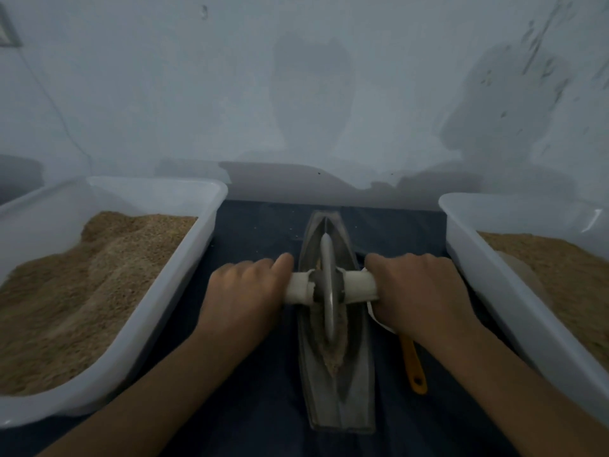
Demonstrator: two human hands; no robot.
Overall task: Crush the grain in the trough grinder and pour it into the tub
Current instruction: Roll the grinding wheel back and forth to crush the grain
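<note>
Two white tubs flank your hands: one tub (138,311) outside your left hand (245,291), heaped with tan grain, the other tub (501,291) outside your right hand (417,291), also holding grain. Between the hands lies the trough grinder (336,374) on the dark-clothed counter (257,407), long axis running straight away from you, crushed grain (333,354) along its groove. Both hands curl tight round the white axle handles (359,286), one each side of the upright wheel (328,288), so rolling goes along that axis. Orange-handled tool (413,364) lies just under your right wrist. Pouring not yet started, likely.
</note>
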